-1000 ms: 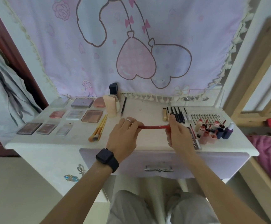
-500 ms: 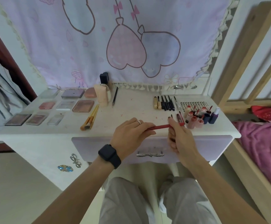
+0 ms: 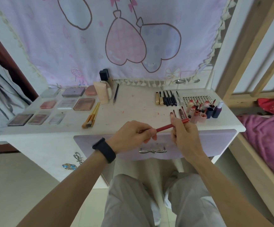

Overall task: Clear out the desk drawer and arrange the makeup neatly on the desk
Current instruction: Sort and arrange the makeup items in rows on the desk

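1. Red pencil (image 3: 164, 127): held in the air over the desk's (image 3: 133, 110) near edge, right end tilted up.
2. Left hand (image 3: 133, 135): pinches the pencil's left end.
3. Right hand (image 3: 186, 135): fingers curled round its right end.
4. Palettes (image 3: 84, 104) far left; bottles (image 3: 198, 112) right.

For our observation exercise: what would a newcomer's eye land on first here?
A red pencil gripped at its ends by the left hand and right hand, at the front edge of the desk. Behind hangs the lilac curtain with heart balloons; palettes lie in rows on the left.
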Available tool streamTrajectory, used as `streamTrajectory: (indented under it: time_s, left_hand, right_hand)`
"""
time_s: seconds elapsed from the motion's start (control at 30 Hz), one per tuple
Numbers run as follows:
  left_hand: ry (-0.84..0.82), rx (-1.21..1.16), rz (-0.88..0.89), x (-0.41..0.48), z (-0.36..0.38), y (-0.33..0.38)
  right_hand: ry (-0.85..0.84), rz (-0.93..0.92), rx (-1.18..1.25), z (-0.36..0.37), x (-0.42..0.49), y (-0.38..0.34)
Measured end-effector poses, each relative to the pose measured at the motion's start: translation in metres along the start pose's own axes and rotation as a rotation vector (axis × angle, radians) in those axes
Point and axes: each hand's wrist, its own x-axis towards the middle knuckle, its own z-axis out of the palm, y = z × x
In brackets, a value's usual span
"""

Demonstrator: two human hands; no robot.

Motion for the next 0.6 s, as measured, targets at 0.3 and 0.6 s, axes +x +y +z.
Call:
streamTrajectory:
  time_s: [0.3, 0.6]
  left_hand:
    - [0.618, 0.394, 0.147, -0.017, -0.019, -0.032]
    - [0.487, -0.612, -0.224, 0.015, 0.021, 0.013]
  right_hand:
    - [0.279, 0.109, 0.477, -0.032, 0.020, -0.036]
    - [0.049, 0.276, 0.655, 0.003, 0.007, -0.010]
